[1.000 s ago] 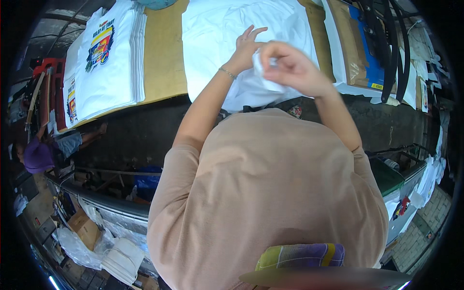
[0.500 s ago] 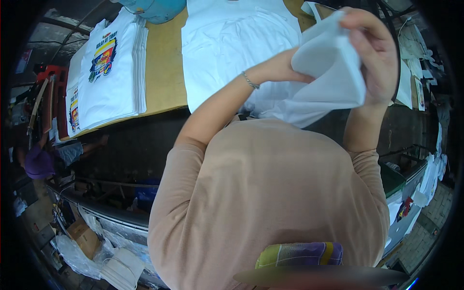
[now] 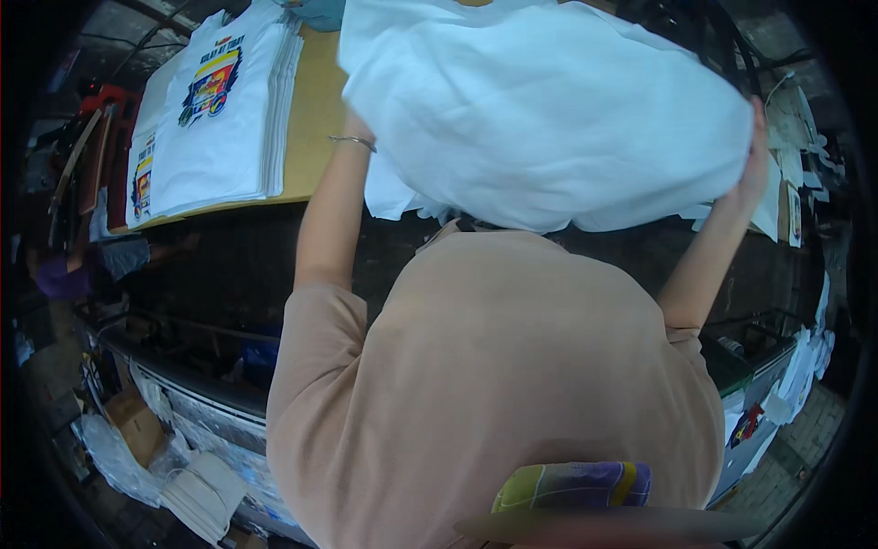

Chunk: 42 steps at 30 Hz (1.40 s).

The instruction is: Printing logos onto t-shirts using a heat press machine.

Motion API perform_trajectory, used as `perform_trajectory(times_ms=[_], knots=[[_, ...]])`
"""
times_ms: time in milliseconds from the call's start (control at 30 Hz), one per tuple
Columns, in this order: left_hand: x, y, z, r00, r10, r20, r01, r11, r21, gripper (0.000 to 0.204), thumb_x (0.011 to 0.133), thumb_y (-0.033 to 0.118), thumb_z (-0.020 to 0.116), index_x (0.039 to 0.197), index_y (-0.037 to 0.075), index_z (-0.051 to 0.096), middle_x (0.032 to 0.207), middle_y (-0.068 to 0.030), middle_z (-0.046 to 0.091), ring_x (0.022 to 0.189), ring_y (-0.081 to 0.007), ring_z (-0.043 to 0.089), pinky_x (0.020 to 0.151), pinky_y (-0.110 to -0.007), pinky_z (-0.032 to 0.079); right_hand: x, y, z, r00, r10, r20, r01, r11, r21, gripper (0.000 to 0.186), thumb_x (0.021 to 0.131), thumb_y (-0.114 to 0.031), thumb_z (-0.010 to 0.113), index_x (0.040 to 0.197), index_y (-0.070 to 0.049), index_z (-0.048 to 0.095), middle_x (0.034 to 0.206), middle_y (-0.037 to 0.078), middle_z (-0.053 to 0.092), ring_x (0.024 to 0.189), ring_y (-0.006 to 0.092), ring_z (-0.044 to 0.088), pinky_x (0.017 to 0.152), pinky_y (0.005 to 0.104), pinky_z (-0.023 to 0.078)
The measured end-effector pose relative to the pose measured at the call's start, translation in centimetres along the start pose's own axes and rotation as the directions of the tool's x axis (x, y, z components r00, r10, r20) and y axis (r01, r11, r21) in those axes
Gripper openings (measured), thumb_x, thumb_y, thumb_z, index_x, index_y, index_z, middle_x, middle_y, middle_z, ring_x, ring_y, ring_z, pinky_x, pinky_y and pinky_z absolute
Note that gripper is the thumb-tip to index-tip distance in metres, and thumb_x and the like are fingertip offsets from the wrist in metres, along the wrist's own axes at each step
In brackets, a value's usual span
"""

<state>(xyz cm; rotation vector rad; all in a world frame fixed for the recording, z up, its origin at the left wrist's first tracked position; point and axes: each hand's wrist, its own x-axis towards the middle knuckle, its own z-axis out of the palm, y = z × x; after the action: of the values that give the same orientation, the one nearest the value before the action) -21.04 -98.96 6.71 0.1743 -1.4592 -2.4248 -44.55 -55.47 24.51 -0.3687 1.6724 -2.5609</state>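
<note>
While a tan table (image 3: pixel 315 101) stretches beneath, a broad white cloth (image 3: pixel 549 119) billows above it between the person's arms, hiding much of the surface. To the left lies a pile of printed white shirts (image 3: pixel 197 142). The right hand (image 3: pixel 755 160) clasps the cloth's right edge, fingers against it; the left hand (image 3: pixel 358 124) is mostly hidden behind the cloth, its grip impossible to tell. A thin bracelet (image 3: pixel 352 140) circles the left wrist.
</note>
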Motion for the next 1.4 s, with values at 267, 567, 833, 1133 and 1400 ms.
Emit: perform_trajectory(times_ms=[267,567,833,1133,1400], knots=[[-6.8,-9.5,0.4,0.899,-0.416,-0.138,0.286,0.796,-0.534,0.076,0.091,0.063,0.029,0.134,0.002,0.041,0.130,-0.0122,0.051,0.119,-0.0245,0.049,0.099,-0.042,0.041,-0.6,10.9,-4.9,0.968,0.213,-0.137,-0.227,0.969,-0.102,0.033,0.090,-0.002,0.052,0.123,0.002,0.051,0.113,0.013,0.058,0.104,0.0203,0.057,0.091,0.0314,0.046],[-7.5,-5.4,-4.0,0.905,-0.414,0.102,0.373,0.651,-0.661,0.085,0.091,0.065,0.028,0.126,-0.011,0.043,0.122,-0.0186,0.057,0.107,-0.0258,0.059,0.098,-0.038,0.043,1.5,10.2,-4.5,0.958,0.286,-0.002,-0.282,0.944,-0.174,0.029,0.091,-0.005,0.054,0.119,0.001,0.053,0.110,0.013,0.059,0.098,0.0185,0.060,0.087,0.0302,0.048],[-6.8,-7.7,-4.7,0.891,-0.382,-0.246,0.358,0.924,-0.136,0.045,0.095,0.037,0.050,0.116,-0.002,0.052,0.109,-0.0103,0.064,0.100,-0.0170,0.061,0.090,-0.034,0.047,1.2,16.4,-6.9,0.892,0.450,-0.042,-0.449,0.872,-0.196,0.035,0.087,-0.003,0.060,0.121,0.002,0.053,0.108,0.011,0.060,0.096,0.0168,0.060,0.083,0.0274,0.049],[-3.1,6.0,-1.8,0.962,0.106,-0.252,-0.027,0.954,0.298,0.027,0.093,0.021,0.055,0.113,0.002,0.056,0.104,-0.0052,0.063,0.092,-0.0117,0.059,0.082,-0.026,0.048,4.2,4.9,-3.6,0.968,-0.030,0.248,0.086,0.972,-0.218,0.045,0.087,-0.004,0.058,0.131,-0.001,0.045,0.116,0.012,0.058,0.100,0.0155,0.058,0.089,0.0280,0.046],[-4.2,20.0,0.3,0.815,0.580,-0.018,-0.490,0.705,0.512,0.026,0.092,0.004,0.050,0.116,-0.001,0.058,0.115,-0.0111,0.062,0.102,-0.0151,0.058,0.087,-0.026,0.046,3.1,-1.4,-4.6,0.989,-0.107,0.106,0.134,0.947,-0.291,0.057,0.090,-0.010,0.055,0.139,0.002,0.030,0.136,0.018,0.044,0.113,0.0247,0.054,0.099,0.0337,0.040]])
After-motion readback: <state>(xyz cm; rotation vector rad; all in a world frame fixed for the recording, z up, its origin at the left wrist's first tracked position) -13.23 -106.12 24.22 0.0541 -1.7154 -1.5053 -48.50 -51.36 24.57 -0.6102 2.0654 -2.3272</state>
